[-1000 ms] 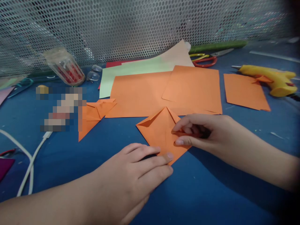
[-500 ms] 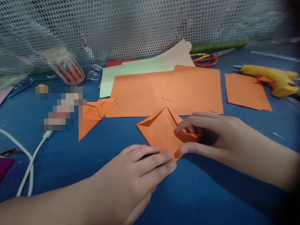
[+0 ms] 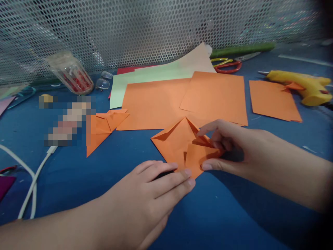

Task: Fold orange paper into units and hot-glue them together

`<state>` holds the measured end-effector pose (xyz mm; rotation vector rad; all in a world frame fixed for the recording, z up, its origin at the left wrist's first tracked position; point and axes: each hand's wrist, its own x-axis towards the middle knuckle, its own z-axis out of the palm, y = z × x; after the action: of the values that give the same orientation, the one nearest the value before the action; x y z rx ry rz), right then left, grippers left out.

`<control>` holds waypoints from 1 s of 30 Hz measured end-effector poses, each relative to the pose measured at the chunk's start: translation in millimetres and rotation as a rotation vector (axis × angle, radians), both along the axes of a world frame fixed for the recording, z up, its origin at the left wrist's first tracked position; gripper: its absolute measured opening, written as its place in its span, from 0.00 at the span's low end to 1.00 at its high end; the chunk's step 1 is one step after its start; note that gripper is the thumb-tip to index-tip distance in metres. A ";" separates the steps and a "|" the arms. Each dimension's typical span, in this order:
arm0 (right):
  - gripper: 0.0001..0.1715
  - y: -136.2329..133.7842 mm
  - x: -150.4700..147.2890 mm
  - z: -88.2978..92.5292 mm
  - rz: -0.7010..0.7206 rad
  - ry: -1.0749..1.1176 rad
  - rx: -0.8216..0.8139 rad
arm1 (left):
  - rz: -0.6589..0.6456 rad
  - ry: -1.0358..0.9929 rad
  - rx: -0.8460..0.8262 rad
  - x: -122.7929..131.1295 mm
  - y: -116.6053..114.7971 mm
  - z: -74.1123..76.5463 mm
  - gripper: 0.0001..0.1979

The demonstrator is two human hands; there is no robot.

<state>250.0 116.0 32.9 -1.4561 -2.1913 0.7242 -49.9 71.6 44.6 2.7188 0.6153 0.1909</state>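
A folded orange paper (image 3: 173, 147) lies before me, its top point facing away and its upper edges folded inward. Across its bottom corner rest the outstretched fingers of my left hand (image 3: 158, 191), pressing it to the table. My right hand (image 3: 231, 146) is at the paper's right corner, thumb against the lower right edge and fingers curled over the fold. A flap (image 3: 199, 156) is raised between the two hands. Part of the right corner is hidden by my right fingers. Left of it sits another folded orange piece (image 3: 100, 133).
Behind lie orange sheets (image 3: 153, 104), a pale green sheet (image 3: 156, 77) and scissors (image 3: 229, 66). At right, a yellow glue gun (image 3: 299, 85) stands by smaller orange paper (image 3: 272, 104). A jar (image 3: 71, 74) and white cable (image 3: 35, 185) are at left; a perforated metal panel (image 3: 156, 31) borders the back.
My right fingertips have lifted and moved slightly right and away. The flap on the folded paper now spreads further left over its middle. My left hand stays in place.
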 end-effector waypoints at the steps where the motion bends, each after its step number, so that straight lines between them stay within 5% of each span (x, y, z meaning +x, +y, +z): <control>1: 0.37 0.1 0.3 0.7 -0.016 0.002 -0.008 | -0.002 -0.001 0.002 0.0 0.0 -0.3 0.25; 30: 0.19 22.4 29.7 7.6 -0.068 -0.261 -0.323 | 0.018 -0.028 0.052 -0.7 -2.6 -7.0 0.26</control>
<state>279.7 138.3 40.5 -1.8688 -2.2783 0.9450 -50.6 69.0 37.6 2.7559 0.6360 0.2528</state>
